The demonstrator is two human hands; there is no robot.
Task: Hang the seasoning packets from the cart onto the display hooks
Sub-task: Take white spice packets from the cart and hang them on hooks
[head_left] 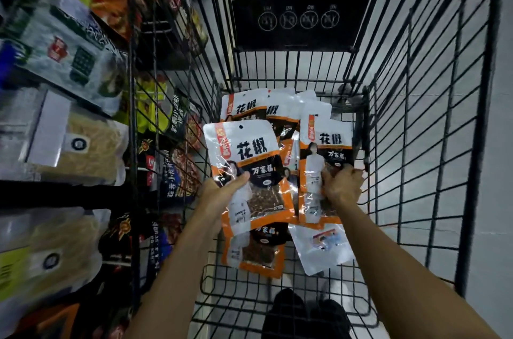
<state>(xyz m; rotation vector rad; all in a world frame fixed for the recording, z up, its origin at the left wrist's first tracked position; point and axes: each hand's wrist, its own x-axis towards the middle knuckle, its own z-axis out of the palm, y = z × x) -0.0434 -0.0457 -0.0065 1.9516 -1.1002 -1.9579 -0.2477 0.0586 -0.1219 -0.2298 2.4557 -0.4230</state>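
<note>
Both my hands are inside the black wire cart (433,122). My left hand (222,194) grips a white and orange seasoning packet (247,161) by its left edge, thumb on the front, and holds it upright above the pile. My right hand (342,187) grips a second packet (324,150) at its right side. Several more packets (258,107) lie in the cart behind these, one (256,252) below them, and a white packet (322,247) lies face down. No display hook is plainly visible.
A black wire display rack (133,116) hung with other packaged goods (77,58) stands close along the left side of the cart. The cart's folded black child-seat flap (302,8) is at the far end. Grey floor (497,172) lies to the right. My dark shoes (305,313) show below.
</note>
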